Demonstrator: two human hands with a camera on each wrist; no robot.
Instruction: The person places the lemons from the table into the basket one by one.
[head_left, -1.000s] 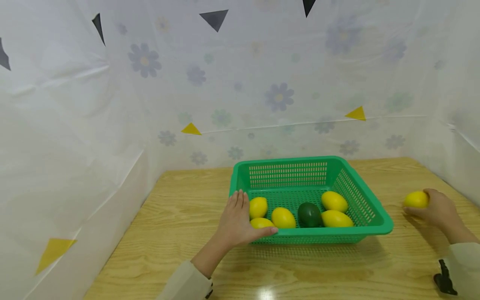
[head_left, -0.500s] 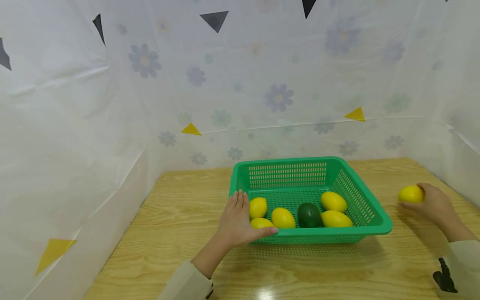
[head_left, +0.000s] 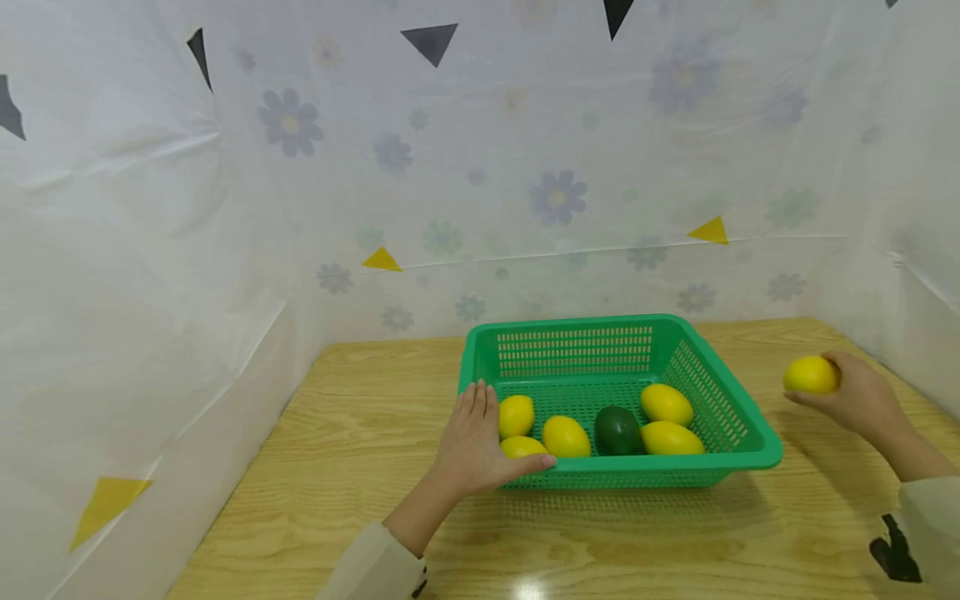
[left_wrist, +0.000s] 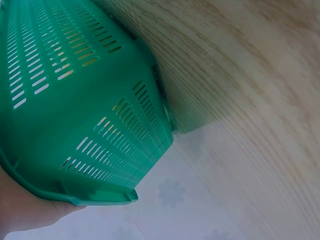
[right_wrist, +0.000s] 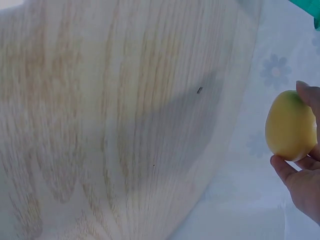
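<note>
My right hand (head_left: 862, 396) pinches a yellow lemon (head_left: 810, 375) between thumb and fingers, above the table to the right of the green plastic basket (head_left: 570, 462). In the right wrist view, the lemon (right_wrist: 290, 125) has a greenish tip by the thumb. My left hand (head_left: 471, 446) rests on the basket's near left corner, fingers straight along the left rim and thumb on the front rim. In the basket lie several lemons (head_left: 566, 436) and one dark green avocado-like fruit (head_left: 618, 431). The left hand partly hides the lemons at that corner.
The wooden table (head_left: 360, 417) carries the basket right of its middle. White sheeting (head_left: 480, 208) printed with flowers encloses the back and both sides. In the left wrist view, the basket's slotted outer wall (left_wrist: 115, 145) stands close by the hand.
The right hand has raised the lemon from close over the table and brought it left toward the basket. The left hand and basket have stayed in place.
</note>
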